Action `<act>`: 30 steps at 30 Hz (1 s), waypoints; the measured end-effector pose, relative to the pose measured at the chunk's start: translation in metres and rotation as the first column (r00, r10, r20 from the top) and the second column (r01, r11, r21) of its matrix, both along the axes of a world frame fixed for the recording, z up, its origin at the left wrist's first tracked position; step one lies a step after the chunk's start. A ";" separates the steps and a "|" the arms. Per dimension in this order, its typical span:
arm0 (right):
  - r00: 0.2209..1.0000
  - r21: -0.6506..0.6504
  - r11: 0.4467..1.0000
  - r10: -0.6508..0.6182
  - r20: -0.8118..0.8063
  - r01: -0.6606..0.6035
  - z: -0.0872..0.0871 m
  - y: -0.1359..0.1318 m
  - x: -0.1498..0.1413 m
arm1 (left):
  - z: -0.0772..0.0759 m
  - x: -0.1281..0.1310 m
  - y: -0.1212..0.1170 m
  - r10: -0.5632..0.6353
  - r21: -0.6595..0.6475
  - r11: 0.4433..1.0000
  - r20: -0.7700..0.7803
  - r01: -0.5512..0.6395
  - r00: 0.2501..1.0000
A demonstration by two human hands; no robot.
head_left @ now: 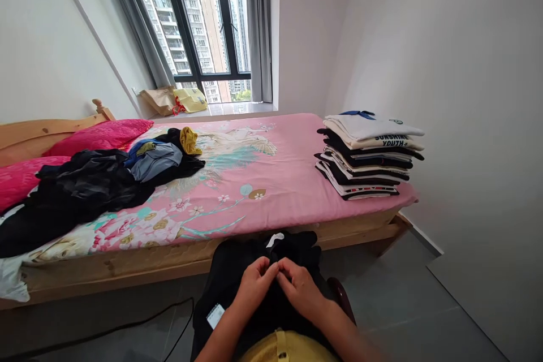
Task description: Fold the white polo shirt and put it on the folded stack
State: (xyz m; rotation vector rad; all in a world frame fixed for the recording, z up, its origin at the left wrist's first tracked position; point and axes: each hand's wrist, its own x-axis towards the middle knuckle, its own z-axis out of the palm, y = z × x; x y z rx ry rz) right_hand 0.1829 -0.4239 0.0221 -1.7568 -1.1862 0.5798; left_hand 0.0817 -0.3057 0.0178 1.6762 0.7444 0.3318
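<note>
— Black garment (263,288), that's what I have, low in the middle of the frame, bunched on my lap just in front of the bed (139,264).

— How is your grip on it?

— Both pinch it. My left hand (253,283) and right hand (302,289) meet fingertip to fingertip, closed narrow on a fold of the dark cloth near its top edge. A white tag (275,238) shows above them, another pale label (215,315) at lower left.

— Which step would you call this?

— I judge it the start of handling one piece: finding an edge or seam before spreading it. The next move, as I read it, calls for drawing my hands apart along that edge and keeping the pinch firm so the cloth opens flat rather than slipping.

— What surrounds you?

— At left on the pink sheet lies a loose heap of clothes (85,186), mostly dark. At the right end sits a folded stack of shirts (368,155), well apart from the heap.

— Anything you can't make out?

— What kind of garment it is; black on black hides its shape. Its lower part is cut off by the frame's bottom edge, and my forearms cover some of it. The exact spot I pinch is hidden under my fingers.
</note>
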 end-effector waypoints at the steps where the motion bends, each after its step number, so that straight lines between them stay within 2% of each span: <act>1: 1.000 0.017 1.000 0.007 -0.006 -0.007 0.003 -0.002 -0.003 | 0.006 -0.001 -0.002 0.019 0.013 1.000 0.047 -0.020 0.999; 3: 1.000 0.019 1.000 0.008 0.028 -0.009 0.008 -0.006 -0.006 | 0.018 -0.003 -0.006 0.091 -0.078 0.994 0.143 -0.081 0.985; 5: 0.996 0.003 1.000 -0.021 0.088 0.020 0.013 -0.011 -0.004 | 0.031 -0.004 -0.008 0.202 -0.260 0.956 0.246 -0.136 0.948; 7: 0.988 -0.008 0.998 -0.068 0.138 0.069 0.018 -0.016 0.001 | 0.046 -0.006 -0.007 0.323 -0.454 0.878 0.329 -0.151 0.887; 9: 0.977 -0.004 0.994 -0.107 0.184 0.109 0.024 -0.022 0.006 | 0.063 -0.006 -0.003 0.426 -0.613 0.777 0.341 -0.146 0.838; 11: 0.964 0.017 0.995 -0.102 0.246 0.100 0.032 -0.029 0.011 | 0.082 -0.006 0.004 0.495 -0.701 0.699 0.335 -0.139 0.801; 12: 0.957 0.036 0.996 -0.091 0.276 0.085 0.037 -0.033 0.013 | 0.091 -0.006 0.008 0.513 -0.719 0.683 0.345 -0.129 0.786; 14: 0.944 0.082 0.995 -0.078 0.321 0.055 0.049 -0.041 0.015 | 0.110 -0.005 0.015 0.505 -0.715 0.694 0.402 -0.084 0.764; 17: 0.944 0.153 0.988 -0.081 0.321 0.032 0.071 -0.052 0.017 | 0.135 -0.001 0.022 0.437 -0.658 0.753 0.490 -0.009 0.755; 21: 0.975 0.250 0.968 -0.065 0.213 0.010 0.094 -0.061 0.018 | 0.156 0.005 0.023 0.351 -0.595 0.801 0.555 0.065 0.754; 23: 0.984 0.272 0.961 -0.092 0.151 0.048 0.100 -0.062 0.018 | 0.157 0.006 0.022 0.268 -0.556 0.823 0.563 0.118 0.782; 25: 0.990 0.276 0.956 -0.124 0.069 0.100 0.103 -0.061 0.019 | 0.150 0.006 0.022 0.144 -0.480 0.862 0.538 0.162 0.831; 28: 0.970 0.299 0.927 -0.186 -0.159 0.227 0.111 -0.058 0.023 | 0.131 0.004 0.022 -0.018 -0.323 0.935 0.376 0.149 0.927; 30: 0.905 0.298 0.900 -0.194 -0.378 0.317 0.117 -0.055 0.028 | 0.119 0.000 0.023 -0.049 -0.226 0.969 0.234 0.103 0.971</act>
